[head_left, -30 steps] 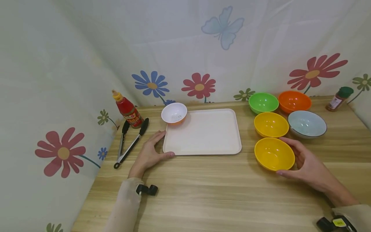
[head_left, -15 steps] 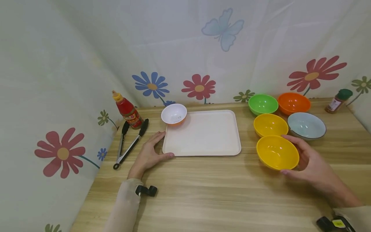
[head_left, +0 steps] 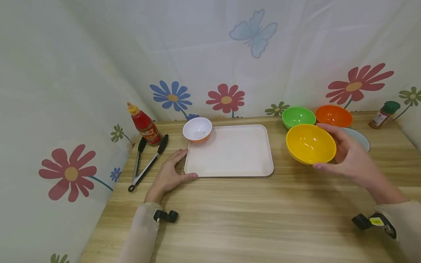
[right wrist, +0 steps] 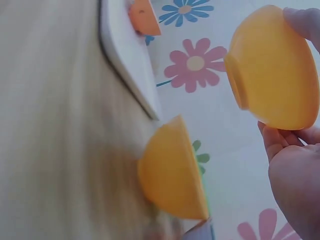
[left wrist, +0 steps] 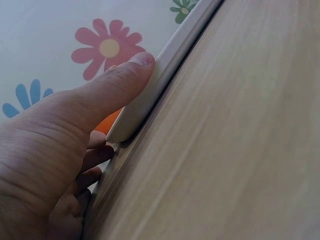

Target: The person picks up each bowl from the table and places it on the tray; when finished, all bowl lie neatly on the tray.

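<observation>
So there's a pale backdrop (head_left: 197, 44) printed with flowers and a butterfly, hanging behind a wood-grain table (head_left: 230, 219). The right hand (head_left: 355, 164) has a yellow bowl (head_left: 310, 144) pinched at its side, thumb on the near part and fingers on the far part, held up off the table with the mouth tipped a bit toward the head camera. The left hand (head_left: 167, 175) isn't gripping anything, just relaxed around a corner of the white tray (head_left: 230, 157), thumb lying on the near rim. Just below the held bowl there's a second yellow bowl (right wrist: 170, 170), which only the right wrist view shows. Past the right hand you get a green bowl (head_left: 298, 116) and an orange bowl (head_left: 334, 115), plus a pale blue bowl (head_left: 360, 138) half hidden by that hand, and farther out a green-capped jar (head_left: 384, 115). Straight ahead of the left hand, a small white bowl (head_left: 197, 128) with an orange outside sits at the tray's far corner. Outward from that hand are spread tongs (head_left: 148, 170), with a red sauce bottle (head_left: 147, 126) standing right by their tips.
</observation>
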A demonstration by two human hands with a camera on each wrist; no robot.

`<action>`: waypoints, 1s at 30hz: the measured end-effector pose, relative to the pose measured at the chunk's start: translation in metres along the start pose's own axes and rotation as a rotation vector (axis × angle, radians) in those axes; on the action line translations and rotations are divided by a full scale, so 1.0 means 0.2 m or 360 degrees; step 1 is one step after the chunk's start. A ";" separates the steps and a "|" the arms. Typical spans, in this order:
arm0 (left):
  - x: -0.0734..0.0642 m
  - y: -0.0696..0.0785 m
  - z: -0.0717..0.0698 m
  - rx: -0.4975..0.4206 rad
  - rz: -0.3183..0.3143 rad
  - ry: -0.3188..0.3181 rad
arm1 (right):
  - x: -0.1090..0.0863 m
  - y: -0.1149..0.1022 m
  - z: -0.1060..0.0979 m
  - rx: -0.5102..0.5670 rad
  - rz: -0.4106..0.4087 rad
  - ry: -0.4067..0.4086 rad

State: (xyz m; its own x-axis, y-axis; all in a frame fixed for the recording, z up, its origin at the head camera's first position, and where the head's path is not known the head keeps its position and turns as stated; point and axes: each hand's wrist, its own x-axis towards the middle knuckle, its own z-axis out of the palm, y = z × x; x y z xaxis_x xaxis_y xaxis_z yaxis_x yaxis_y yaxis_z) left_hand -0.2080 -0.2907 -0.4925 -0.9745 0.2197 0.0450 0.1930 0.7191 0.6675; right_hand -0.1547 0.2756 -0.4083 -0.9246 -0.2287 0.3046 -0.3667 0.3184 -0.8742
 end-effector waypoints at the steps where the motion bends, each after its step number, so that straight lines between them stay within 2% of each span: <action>1: 0.00 0.00 0.00 -0.0002 -0.0001 0.0000 | 0.03 -0.01 0.00 0.0002 0.0023 0.0001; 8: 0.00 0.00 0.00 -0.0008 -0.0002 -0.0003 | 0.24 -0.06 0.04 -0.0038 0.0156 0.0006; 14: 0.00 -0.01 0.00 -0.0011 -0.0012 -0.0005 | 0.39 -0.08 0.13 -0.0046 0.0152 0.0011; 23: 0.00 -0.01 0.00 -0.0014 -0.0009 -0.0008 | 0.58 -0.06 0.29 0.0042 0.0098 -0.0044; 30: 0.00 -0.02 0.00 -0.0004 0.0008 -0.0007 | 0.68 -0.05 0.40 0.0046 0.0162 -0.0072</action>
State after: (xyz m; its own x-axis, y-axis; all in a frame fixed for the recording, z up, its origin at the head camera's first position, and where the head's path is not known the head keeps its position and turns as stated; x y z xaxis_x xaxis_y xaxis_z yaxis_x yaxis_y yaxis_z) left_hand -0.2096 -0.2928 -0.4948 -0.9731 0.2261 0.0452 0.1975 0.7162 0.6694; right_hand -0.2685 0.1672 -0.3891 -0.9510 -0.2381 0.1971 -0.2676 0.3153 -0.9105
